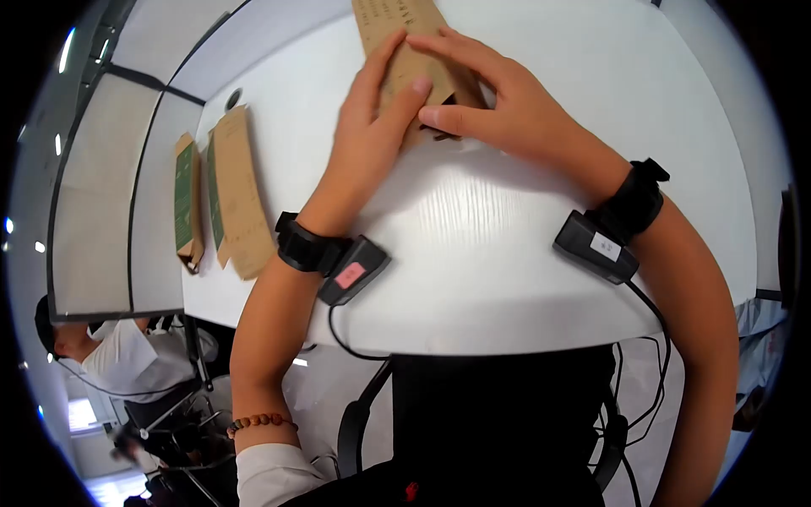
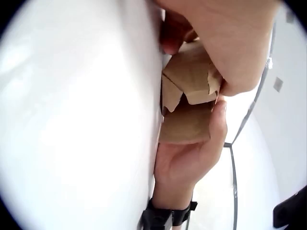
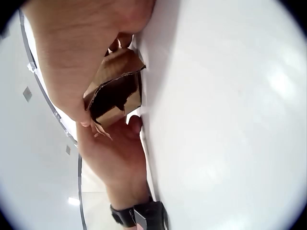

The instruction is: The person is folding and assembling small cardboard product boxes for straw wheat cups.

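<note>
A long brown cardboard box with printed text lies on the white table, pointing away from me. My left hand holds its left side, thumb on top. From the right, my right hand grips the other side, its thumb at the near end. That near end gapes, with torn, ragged flaps in the left wrist view. A dark hollow inside the box shows in the right wrist view. The far end runs out of the head view.
Two more brown cardboard boxes with green sides, a narrow one and a wider one, lie at the table's left. A round cable hole is behind them. Partition panels border the table. A person sits beyond, lower left.
</note>
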